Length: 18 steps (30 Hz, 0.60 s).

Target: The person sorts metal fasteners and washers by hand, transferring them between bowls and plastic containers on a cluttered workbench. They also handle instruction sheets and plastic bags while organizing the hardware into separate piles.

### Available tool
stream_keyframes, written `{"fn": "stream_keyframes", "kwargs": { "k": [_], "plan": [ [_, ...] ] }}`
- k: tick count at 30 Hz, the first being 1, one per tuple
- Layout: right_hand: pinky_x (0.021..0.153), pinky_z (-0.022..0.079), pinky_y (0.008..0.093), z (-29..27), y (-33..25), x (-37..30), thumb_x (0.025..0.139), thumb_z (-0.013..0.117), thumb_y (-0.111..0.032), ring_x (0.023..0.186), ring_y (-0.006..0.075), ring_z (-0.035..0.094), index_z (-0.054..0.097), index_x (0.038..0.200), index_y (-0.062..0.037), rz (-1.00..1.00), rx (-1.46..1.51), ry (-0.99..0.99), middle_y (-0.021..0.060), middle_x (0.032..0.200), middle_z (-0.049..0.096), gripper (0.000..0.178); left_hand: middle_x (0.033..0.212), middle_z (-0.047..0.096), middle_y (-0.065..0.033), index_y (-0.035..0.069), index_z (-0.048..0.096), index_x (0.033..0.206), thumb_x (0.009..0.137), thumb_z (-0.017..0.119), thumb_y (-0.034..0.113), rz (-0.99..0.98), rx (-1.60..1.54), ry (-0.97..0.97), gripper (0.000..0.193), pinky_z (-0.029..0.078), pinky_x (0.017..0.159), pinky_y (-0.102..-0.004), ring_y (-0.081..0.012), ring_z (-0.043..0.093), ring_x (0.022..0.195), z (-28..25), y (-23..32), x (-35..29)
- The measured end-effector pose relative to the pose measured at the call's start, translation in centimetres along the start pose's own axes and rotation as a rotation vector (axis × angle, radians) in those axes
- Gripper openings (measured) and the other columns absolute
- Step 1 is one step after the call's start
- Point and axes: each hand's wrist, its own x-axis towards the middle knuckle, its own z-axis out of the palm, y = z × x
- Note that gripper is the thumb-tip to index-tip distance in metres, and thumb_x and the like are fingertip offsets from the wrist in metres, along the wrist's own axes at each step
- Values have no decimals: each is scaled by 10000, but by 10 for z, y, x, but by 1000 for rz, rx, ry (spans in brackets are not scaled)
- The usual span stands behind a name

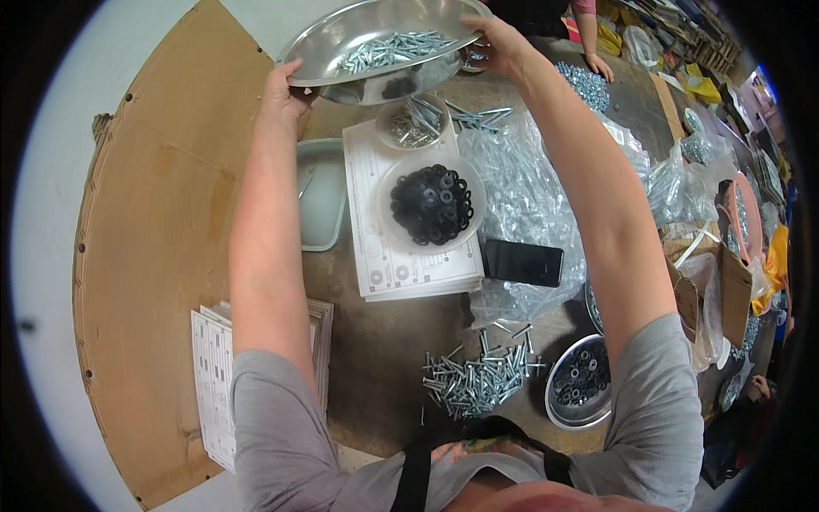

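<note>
Both arms are stretched far forward, holding a wide steel bowl (328, 43) above the far part of the table. A heap of silvery screws (397, 51) lies inside it. My left hand (290, 92) is closed on the bowl's left rim, and my right hand (502, 44) grips the right rim. The bowl is tilted toward me. Just below it stands a small white bowl (384, 128) with metal screws and bolts. Nearer, on a stack of printed sheets (367, 269), sits a translucent bowl (384, 183) full of black washers (431, 205).
A dark phone (523, 263) rests on clear plastic bags (520, 171). Close to me are a bolt pile (478, 380) and a steel bowl (556, 411) of black rings. Cardboard (162, 247) and a pale tray (320, 218) lie left. Across the table is another person's hand (600, 66).
</note>
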Motion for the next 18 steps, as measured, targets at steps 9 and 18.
{"fn": "stream_keyframes", "kwargs": {
  "k": [9,18],
  "plan": [
    [736,500,396,-31,4,-74,726,496,18,727,168,550,475,1084,-31,-107,193,-100,61,835,514,362,1058,518,-159,-71,423,1104,724,522,-43,142,24,-66,394,508,790,-421,-274,565,915,35,27,-84],
    [705,508,305,-21,-35,-334,725,547,0,782,188,594,459,1164,5,-320,-7,69,103,912,578,448,1087,526,-159,-25,394,1224,716,549,-67,274,27,132,533,500,822,-382,-274,557,991,51,39,-364]
  ]
}}
